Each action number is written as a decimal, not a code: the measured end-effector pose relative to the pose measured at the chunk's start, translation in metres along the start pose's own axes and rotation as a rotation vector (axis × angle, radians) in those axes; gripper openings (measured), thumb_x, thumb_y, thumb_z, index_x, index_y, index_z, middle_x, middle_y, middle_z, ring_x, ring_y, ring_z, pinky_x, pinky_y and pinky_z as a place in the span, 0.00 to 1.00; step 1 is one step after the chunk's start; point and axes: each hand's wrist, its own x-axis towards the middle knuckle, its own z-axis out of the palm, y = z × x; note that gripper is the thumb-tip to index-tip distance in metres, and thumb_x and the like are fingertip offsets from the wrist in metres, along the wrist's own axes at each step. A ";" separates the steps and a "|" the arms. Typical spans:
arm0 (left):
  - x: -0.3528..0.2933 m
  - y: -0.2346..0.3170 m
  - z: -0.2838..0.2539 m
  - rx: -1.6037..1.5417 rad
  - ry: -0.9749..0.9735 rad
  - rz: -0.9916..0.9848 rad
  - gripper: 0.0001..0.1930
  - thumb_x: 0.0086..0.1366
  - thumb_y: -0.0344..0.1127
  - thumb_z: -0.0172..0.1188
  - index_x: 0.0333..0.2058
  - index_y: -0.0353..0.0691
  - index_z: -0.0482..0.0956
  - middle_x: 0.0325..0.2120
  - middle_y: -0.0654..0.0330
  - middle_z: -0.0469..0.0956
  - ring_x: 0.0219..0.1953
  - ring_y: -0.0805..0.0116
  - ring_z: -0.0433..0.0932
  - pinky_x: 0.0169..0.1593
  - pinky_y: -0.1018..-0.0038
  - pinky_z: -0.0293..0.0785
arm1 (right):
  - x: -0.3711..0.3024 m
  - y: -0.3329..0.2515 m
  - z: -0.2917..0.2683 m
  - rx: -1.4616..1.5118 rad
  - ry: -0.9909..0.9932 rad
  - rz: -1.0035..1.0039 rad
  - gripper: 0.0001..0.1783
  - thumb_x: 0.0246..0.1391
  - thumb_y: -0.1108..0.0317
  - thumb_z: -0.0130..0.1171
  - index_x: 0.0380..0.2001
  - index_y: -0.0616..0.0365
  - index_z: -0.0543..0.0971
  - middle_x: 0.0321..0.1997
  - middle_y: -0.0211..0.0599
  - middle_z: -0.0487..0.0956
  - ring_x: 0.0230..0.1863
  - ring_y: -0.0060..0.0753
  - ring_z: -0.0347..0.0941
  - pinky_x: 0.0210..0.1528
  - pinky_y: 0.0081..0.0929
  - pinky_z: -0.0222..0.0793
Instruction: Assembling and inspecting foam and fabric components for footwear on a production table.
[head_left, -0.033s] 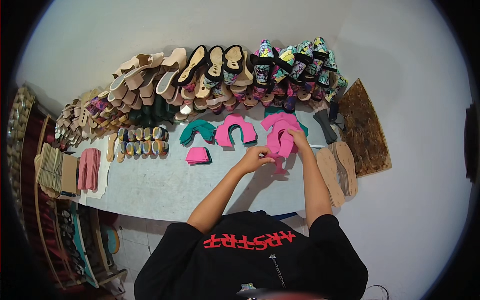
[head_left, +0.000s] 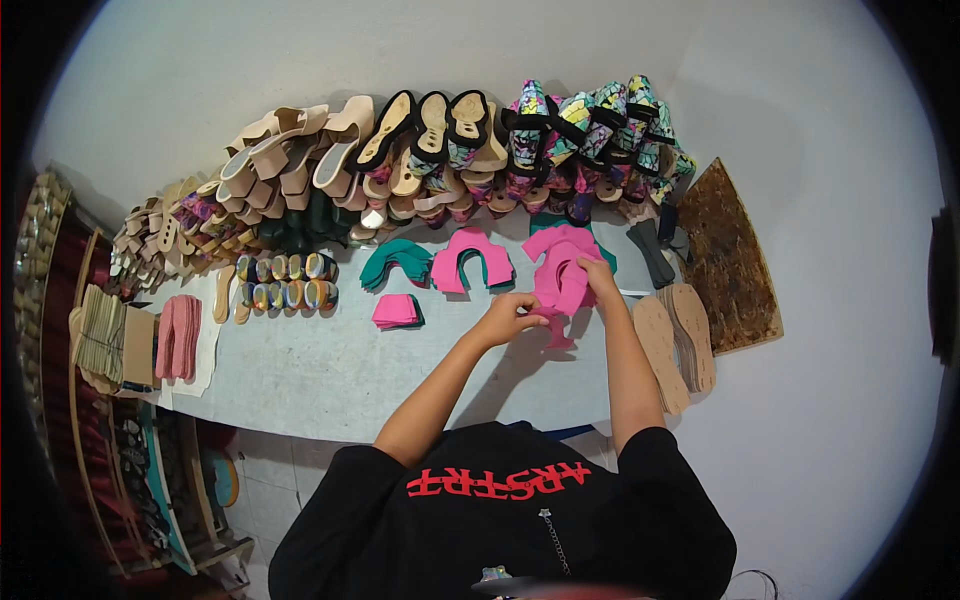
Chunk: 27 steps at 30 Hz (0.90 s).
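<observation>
Over the right part of the table I hold pink curved shoe-upper pieces (head_left: 564, 291). My left hand (head_left: 512, 318) pinches the lower left edge of one pink piece between thumb and fingers. On their right side, my right hand (head_left: 596, 277) grips the pink pieces. A pink strip hangs below them. Green pieces (head_left: 607, 261) show partly behind, mostly covered. To the left lies a pink arched stack (head_left: 474, 255) with green layers under it. Beyond that sit a green arched stack (head_left: 394, 264) and a small stack of pink pieces (head_left: 396, 311) with green beneath.
Heeled sandals (head_left: 430, 135) are piled along the back wall. Tan insoles (head_left: 662, 350) lie at the right edge, near dark grey pieces (head_left: 651, 253) and a brown board (head_left: 735, 270). Multicoloured straps (head_left: 290, 283) and pink sole-shaped pieces (head_left: 178, 338) lie left. A rack (head_left: 150, 470) stands lower left.
</observation>
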 end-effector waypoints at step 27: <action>0.022 0.036 -0.077 -0.574 0.361 0.020 0.08 0.60 0.32 0.54 0.35 0.34 0.70 0.28 0.64 0.74 0.28 0.78 0.73 0.33 0.80 0.72 | -0.068 -0.091 -0.001 0.809 -0.499 0.127 0.17 0.49 0.66 0.48 0.39 0.67 0.73 0.37 0.39 0.76 0.35 0.29 0.72 0.37 0.24 0.68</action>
